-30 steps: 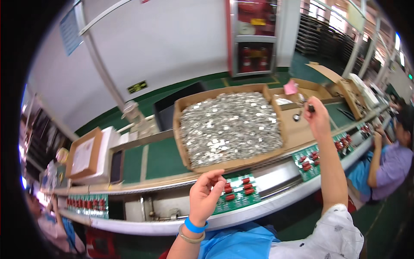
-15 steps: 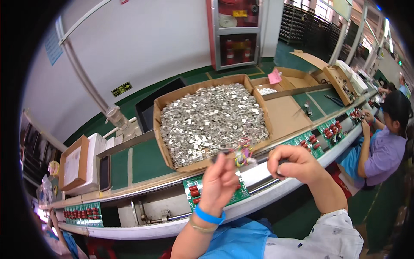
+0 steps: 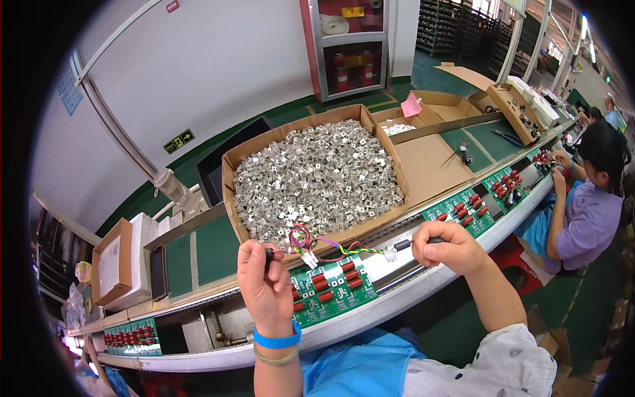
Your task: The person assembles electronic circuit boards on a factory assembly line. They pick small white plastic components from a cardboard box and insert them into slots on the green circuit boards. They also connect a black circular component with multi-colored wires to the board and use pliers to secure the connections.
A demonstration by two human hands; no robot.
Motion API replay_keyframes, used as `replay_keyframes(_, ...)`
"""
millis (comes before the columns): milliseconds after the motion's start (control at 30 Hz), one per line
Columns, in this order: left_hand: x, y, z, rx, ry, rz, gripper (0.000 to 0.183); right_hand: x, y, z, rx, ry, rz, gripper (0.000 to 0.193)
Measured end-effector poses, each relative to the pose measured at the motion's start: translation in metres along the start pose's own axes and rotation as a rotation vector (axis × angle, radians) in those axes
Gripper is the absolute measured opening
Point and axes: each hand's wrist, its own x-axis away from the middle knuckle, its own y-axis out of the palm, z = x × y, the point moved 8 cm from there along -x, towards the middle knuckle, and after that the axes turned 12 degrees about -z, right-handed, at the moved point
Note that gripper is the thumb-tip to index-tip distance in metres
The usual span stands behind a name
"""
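Both my hands are raised over the conveyor's near edge with a coloured wire harness (image 3: 344,250) spread between them. In my left hand (image 3: 264,291), thumb and fingers are closed on a small black cylindrical piece (image 3: 268,260), with reddish wires running off beside it. My right hand (image 3: 451,247) pinches another black cylindrical piece (image 3: 403,245), close to a white connector (image 3: 389,254). A second white connector (image 3: 309,259) hangs from the wires near my left hand. Below the wires, a green circuit board (image 3: 338,301) with red components lies on the conveyor, partly hidden by my left hand.
Beyond my hands stands a cardboard box (image 3: 399,169) heaped with small metal pieces. More circuit boards (image 3: 463,210) sit on the conveyor to the right, another board (image 3: 132,337) to the left. A co-worker (image 3: 589,198) works at the right. Pliers (image 3: 508,137) lie farther back.
My left hand has moved left, away from my right hand, and the bunched wires are now drawn out between the two. The view has shifted slightly.
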Motion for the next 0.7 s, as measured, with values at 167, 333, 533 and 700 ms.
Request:
replay_keyframes(167, 0.005, 0.012, -0.009, -0.029, -0.06, -0.042, 0.01, -0.016, 0.002, -0.009, 0.074, -0.021, 0.156, 0.028)
replay_keyframes(333, 0.006, 0.015, -0.014, -0.019, -0.094, -0.089, 0.012, -0.02, -0.003, -0.001, 0.171, 0.076, 0.205, 0.033)
replay_keyframes(533, 0.013, 0.015, -0.032, -0.082, -0.263, -0.167, 0.018, -0.028, 0.004, -0.006, 0.389, 0.003, 0.322, 0.03)
replay_keyframes(700, 0.02, 0.009, -0.024, -0.32, -0.324, -0.144, 0.018, -0.031, 0.016, -0.03, 0.734, -0.158, 0.343, 0.024)
